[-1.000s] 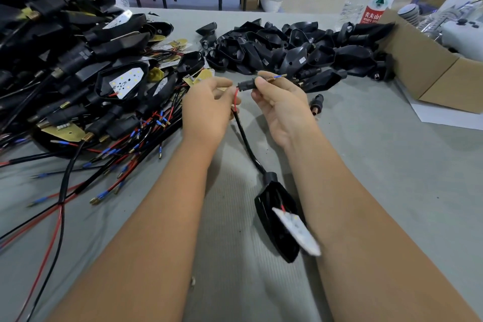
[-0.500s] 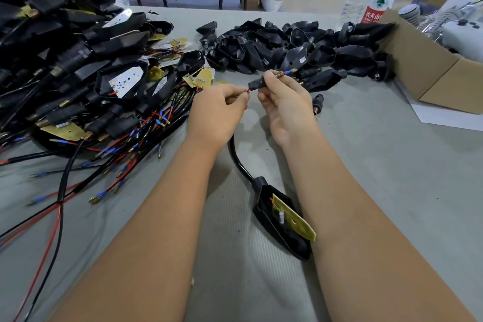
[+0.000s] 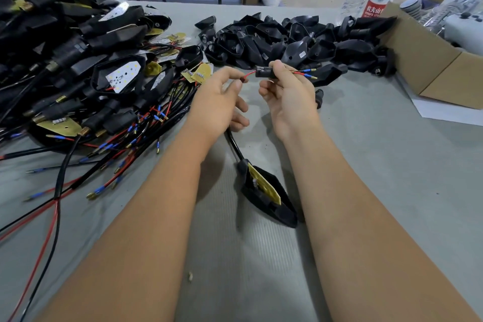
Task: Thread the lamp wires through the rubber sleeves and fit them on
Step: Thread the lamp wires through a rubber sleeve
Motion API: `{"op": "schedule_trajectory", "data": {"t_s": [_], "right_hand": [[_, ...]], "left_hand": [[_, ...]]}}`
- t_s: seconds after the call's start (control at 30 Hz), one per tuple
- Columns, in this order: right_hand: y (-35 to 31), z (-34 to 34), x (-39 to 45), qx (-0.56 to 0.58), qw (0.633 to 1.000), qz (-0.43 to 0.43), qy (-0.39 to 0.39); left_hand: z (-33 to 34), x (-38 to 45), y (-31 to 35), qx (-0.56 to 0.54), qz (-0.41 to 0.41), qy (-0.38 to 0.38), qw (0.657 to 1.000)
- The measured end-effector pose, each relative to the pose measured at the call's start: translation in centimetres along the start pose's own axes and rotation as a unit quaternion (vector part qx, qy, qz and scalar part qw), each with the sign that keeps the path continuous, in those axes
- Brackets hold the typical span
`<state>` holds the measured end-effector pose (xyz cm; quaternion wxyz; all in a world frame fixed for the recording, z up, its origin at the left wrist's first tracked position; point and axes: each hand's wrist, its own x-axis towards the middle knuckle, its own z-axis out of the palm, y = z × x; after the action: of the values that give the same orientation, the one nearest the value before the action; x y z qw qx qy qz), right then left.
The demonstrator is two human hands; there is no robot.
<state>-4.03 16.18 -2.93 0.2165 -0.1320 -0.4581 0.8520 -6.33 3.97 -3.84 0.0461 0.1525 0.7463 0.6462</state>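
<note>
— Above the tabletop [image 3: 366, 191], between your two wrists, where was the work, and what had each hand got?

— Your right hand [image 3: 286, 97] was clamped on the rubber sleeve [image 3: 264, 72], thumb and forefinger curled round it, holding it roughly level. The lamp wires [image 3: 304, 73] already stuck out of its right end, showing blue collars and brass tips. Your left hand [image 3: 218, 102] pinched the red wire [image 3: 248, 76] where it entered the sleeve's left end; the lower fingers hung loosely curled. The black cable [image 3: 234, 145] ran down from under that hand to the lamp housing [image 3: 269, 197], which lay on the tabletop between your forearms with its yellow board facing up.

— So you were mid-thread. What could have spoiled it from there?

— As I judged it, three things. The pinch on the red wire was close to the sleeve mouth, so a push could have kinked that thin lead instead of sliding it. The sleeve was held by two fingers only; a hard tug might have rolled it out of your grip. And the housing lay free, so pulling the cable taut could have dragged it across the mat.

— Anything nearby to snag on?

— The pile of wired lamps [image 3: 78, 73] lay just left of your left hand, loose leads spilling toward it, and the heap of empty housings [image 3: 287, 39] sat right behind your fingers. A stray lead could have been caught up.
</note>
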Motion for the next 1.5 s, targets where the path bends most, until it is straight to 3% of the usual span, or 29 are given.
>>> {"op": "schedule_trajectory", "data": {"t_s": [0.17, 0.33, 0.63, 0.97, 1.1, 1.23, 1.3, 1.4, 1.5], "right_hand": [[-0.1, 0.1, -0.2, -0.031, 1.000, -0.003, -0.003], [0.1, 0.3, -0.3, -0.132, 0.991, -0.010, -0.023], [0.2, -0.1, -0.2, -0.097, 0.995, -0.023, -0.026], [0.4, -0.3, 0.0, -0.166, 0.986, -0.021, -0.008], [0.6, -0.2, -0.1, -0.218, 0.971, -0.054, -0.084], [0.9, 0.2, -0.3, -0.251, 0.957, -0.048, -0.139], [0.8, 0.3, -0.2, -0.257, 0.957, -0.033, -0.129], [0.6, 0.1, 0.0, -0.220, 0.972, -0.005, -0.081], [0.1, -0.4, 0.0, -0.136, 0.990, 0.008, -0.042]], "left_hand": [[-0.2, 0.5, 0.2, 0.019, -0.027, 0.017, 0.999], [0.1, 0.3, 0.5, -0.014, -0.071, 0.017, 0.997], [0.4, -0.1, 0.2, 0.073, -0.008, -0.021, 0.997], [0.4, -0.4, 0.2, 0.078, 0.005, 0.001, 0.997], [0.5, -0.4, 0.2, 0.055, -0.002, -0.004, 0.998], [0.5, -0.1, 0.4, -0.051, -0.039, -0.011, 0.998], [0.5, 0.0, 0.4, -0.044, -0.038, -0.018, 0.998], [0.3, -0.1, 0.1, 0.054, 0.008, -0.026, 0.998], [-0.1, -0.2, 0.2, 0.039, -0.015, -0.058, 0.997]]}}
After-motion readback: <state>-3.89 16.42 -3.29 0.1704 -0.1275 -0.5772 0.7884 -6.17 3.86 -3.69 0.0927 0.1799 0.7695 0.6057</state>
